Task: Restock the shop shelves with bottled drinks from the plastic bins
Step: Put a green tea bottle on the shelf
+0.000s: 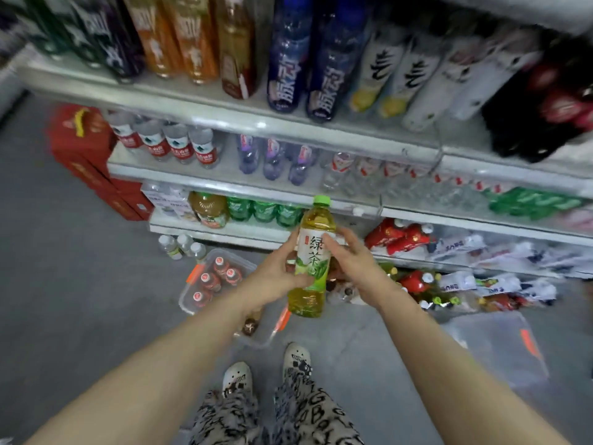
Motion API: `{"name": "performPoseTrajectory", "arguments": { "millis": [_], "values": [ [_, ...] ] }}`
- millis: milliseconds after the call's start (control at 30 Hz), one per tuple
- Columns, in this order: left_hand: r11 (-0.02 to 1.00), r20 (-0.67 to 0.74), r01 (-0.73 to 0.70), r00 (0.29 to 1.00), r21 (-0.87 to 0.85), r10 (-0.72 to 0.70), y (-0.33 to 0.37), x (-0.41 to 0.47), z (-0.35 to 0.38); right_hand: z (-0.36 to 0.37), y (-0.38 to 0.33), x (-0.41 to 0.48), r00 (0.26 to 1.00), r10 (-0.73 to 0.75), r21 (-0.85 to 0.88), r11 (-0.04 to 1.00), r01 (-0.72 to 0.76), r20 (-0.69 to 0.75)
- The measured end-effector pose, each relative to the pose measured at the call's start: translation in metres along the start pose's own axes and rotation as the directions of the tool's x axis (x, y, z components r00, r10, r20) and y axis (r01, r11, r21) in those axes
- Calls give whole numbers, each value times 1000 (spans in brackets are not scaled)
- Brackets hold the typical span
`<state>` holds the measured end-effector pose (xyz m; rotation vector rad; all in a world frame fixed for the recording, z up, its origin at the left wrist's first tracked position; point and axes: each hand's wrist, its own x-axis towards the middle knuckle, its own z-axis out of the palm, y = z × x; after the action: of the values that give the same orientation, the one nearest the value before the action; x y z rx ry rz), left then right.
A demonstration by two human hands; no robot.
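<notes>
green-capped bottle (317,220) is being gripped upright by left hand (276,279); right hand (353,261) is touching it with straight fingers (330,245). advisable: seating base fully behind shelf (224,234) edge.

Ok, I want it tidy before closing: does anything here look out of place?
Yes. Three small bottles stand on the floor beside the bin, not on a shelf. Low on the right, red bottles lie tumbled on their sides, unlike the upright water bottles higher up.
</notes>
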<state>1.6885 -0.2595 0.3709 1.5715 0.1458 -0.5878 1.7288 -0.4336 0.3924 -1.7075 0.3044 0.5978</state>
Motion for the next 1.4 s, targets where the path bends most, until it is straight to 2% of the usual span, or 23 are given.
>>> {"name": "performPoseTrajectory", "arguments": {
  "millis": [100, 267, 500, 667, 967, 1200, 1400],
  "values": [
    [999, 31, -27, 999, 46, 26, 28, -7, 15, -22, -25, -29, 992, -55, 34, 998, 59, -118],
    [974, 156, -140, 981, 179, 113, 68, -11, 44, -58, -46, -76, 969, -74, 85, 992, 96, -235],
    [906, 354, -291, 919, 307, 175, 117, -14, 105, -116, -50, -139, 909, -48, 170, 977, 129, -415],
    [905, 466, -320, 870, 280, 163, 143, -12, 168, -170, -45, -185, 862, -38, 217, 961, 170, -505],
    [878, 584, -389, 794, 278, 166, 178, 0, 337, -316, -12, -262, 786, -19, 265, 936, 231, -618],
    [886, 642, -400, 748, 233, 169, 200, 10, 496, -455, 22, -325, 713, -22, 229, 939, 255, -701],
    [880, 686, -426, 706, 210, 177, 214, 15, 605, -544, 46, -366, 645, -27, 206, 937, 282, -763]
  ]
}}
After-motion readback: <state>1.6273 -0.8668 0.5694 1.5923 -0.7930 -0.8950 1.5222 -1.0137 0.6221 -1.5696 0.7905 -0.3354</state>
